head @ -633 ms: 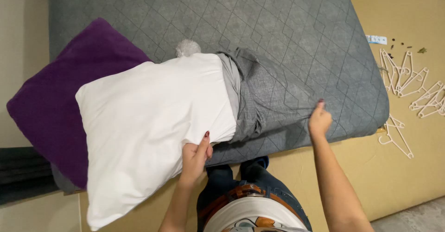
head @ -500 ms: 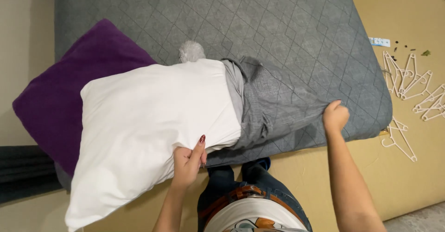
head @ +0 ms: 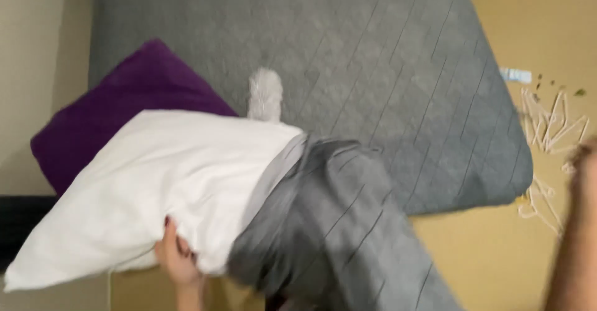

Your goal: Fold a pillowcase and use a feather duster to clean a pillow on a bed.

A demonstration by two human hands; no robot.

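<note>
A: While the white pillow [head: 155,187] is held only at its lower edge, above the near-left part of the grey mattress [head: 385,81], the grip looks thin to me; the left hand [head: 177,255] has its fingers [head: 166,224] curled up into the fabric from beneath, closed on a fold of it; the bulk of the pillow hangs off to the left, past the hand.

B: And the grey pillowcase [head: 323,224]?

A: It covers only the pillow's right end, bunched there, with the loose rest trailing down and to the right across the mattress edge; if the pinch on the pillow slips, I judge the heavier left end drops and the pillow slides out of the case.

B: What does the right hand [head: 581,162] hold?

A: I cannot tell; it is a blur at the right border, well apart from the cloth as far as I can see; whether its fingers are open or closed is not shown; with nothing visibly holding the case's mouth, the fabric could twist or bunch further.

B: Anything around to catch on?

A: A purple cushion [head: 118,112] lies just behind the pillow, touching or nearly so; a swing could knock it off the bed; a small pale fluffy thing [head: 266,93] sits behind the pillow's top edge; pale clothes hangers [head: 550,124] lie scattered on the floor [head: 485,249] at the right, where the trailing cloth might snag if it drags that way.
</note>
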